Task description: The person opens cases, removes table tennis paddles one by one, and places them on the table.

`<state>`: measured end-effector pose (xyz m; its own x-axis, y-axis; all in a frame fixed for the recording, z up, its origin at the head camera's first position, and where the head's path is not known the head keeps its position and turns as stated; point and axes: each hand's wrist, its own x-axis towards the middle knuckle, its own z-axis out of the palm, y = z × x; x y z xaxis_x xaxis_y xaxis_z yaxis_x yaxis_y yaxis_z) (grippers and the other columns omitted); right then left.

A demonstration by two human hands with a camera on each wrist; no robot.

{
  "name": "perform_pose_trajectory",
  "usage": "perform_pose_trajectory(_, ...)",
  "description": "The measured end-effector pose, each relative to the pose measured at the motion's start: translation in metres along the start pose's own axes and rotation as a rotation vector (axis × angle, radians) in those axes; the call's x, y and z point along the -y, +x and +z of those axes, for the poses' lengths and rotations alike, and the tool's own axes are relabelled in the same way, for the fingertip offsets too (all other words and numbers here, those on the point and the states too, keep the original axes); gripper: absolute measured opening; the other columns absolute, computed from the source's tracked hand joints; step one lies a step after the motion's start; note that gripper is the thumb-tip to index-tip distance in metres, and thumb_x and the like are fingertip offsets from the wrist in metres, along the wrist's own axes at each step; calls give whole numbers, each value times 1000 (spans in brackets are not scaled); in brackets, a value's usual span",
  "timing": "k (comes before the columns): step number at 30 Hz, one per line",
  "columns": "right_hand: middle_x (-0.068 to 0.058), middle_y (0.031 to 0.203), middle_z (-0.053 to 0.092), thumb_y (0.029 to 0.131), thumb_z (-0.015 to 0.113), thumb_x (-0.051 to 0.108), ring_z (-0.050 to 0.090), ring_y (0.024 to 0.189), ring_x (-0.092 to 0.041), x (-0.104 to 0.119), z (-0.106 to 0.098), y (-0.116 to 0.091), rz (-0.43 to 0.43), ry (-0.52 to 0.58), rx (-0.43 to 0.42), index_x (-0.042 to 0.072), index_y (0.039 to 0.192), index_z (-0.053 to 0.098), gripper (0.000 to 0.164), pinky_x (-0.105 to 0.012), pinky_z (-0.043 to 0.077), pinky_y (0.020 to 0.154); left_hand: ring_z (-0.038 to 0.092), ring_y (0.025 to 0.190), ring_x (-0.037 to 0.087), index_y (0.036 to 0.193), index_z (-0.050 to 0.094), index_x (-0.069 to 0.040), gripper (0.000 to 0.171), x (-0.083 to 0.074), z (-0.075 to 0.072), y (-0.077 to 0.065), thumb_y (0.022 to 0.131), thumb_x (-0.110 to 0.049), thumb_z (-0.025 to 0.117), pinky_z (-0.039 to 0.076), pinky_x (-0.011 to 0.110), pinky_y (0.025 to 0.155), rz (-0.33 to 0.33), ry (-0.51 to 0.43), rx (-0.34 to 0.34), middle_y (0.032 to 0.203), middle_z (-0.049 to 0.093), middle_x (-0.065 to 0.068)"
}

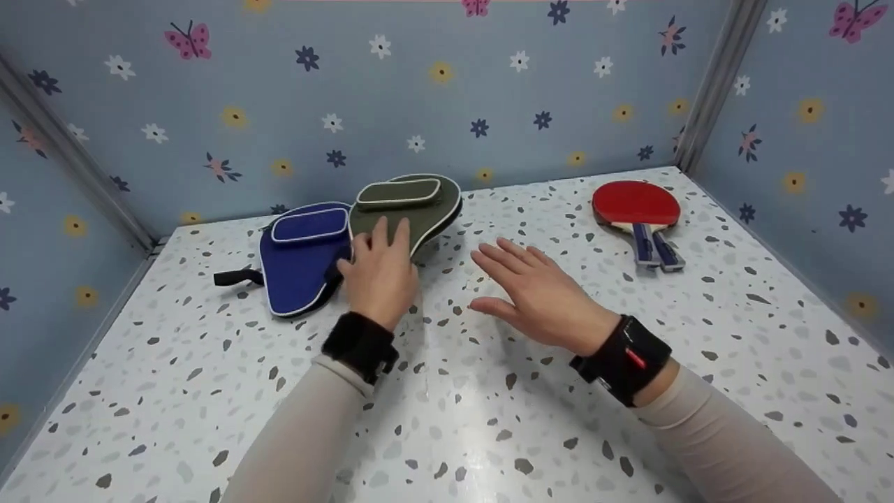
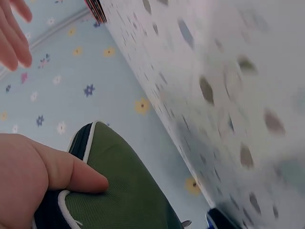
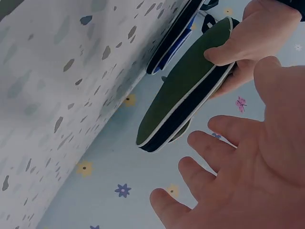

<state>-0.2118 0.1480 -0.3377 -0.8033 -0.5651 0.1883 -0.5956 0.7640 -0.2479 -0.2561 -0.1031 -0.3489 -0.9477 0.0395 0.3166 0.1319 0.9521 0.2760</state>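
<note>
My left hand (image 1: 383,276) grips the narrow end of an olive-green table tennis paddle case (image 1: 431,215) with white piping and a front pocket. Its thumb presses the underside of the case (image 2: 126,186), and the fingers lie over the top. The wrist views show this case raised off the table and tilted. A blue paddle case (image 1: 297,269) of the same shape lies on the table, partly overlapped by the green one in the head view. My right hand (image 1: 545,297) hovers to the right of the green case, fingers extended, holding nothing.
Two table tennis paddles (image 1: 637,202), one stacked on the other with red rubber up, lie at the back right. A black strap (image 1: 237,277) sticks out from the blue case. Flower-patterned panels (image 1: 489,91) enclose the speckled white table (image 1: 447,433) at the back and sides.
</note>
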Motion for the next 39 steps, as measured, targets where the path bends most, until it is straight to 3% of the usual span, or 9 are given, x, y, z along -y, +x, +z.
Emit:
perform_pose_trajectory(7,-12,179,31,113,59,51,20,168,-33,-16,-8,-3,67,-10,-5,10,174,33,78,-59,14,134,43,149,49,170,45,-15,69,-25,16,-8,106,-17,71,41,78,108,42,27,32,174,38,21)
perform_pose_trajectory(19,-15,180,28,113,61,47,16,169,-36,-34,-24,-5,121,-22,-14,7,174,30,79,-59,12,134,43,150,49,169,47,-17,70,-48,30,-15,105,-20,75,41,79,110,81,61,79,173,40,20)
perform_pose_trajectory(29,-17,180,28,114,59,47,16,168,-37,-39,-25,-7,124,-14,-6,6,174,30,78,-60,13,133,45,149,48,167,50,-17,66,-57,36,-28,105,-20,74,45,78,105,124,80,106,171,43,20)
perform_pose_trajectory(39,-17,180,28,114,59,47,16,168,-38,-44,-26,-7,139,-18,-4,8,175,29,79,-59,12,134,42,150,47,169,47,-16,68,-55,34,-37,106,-20,72,47,76,103,168,65,194,171,41,22)
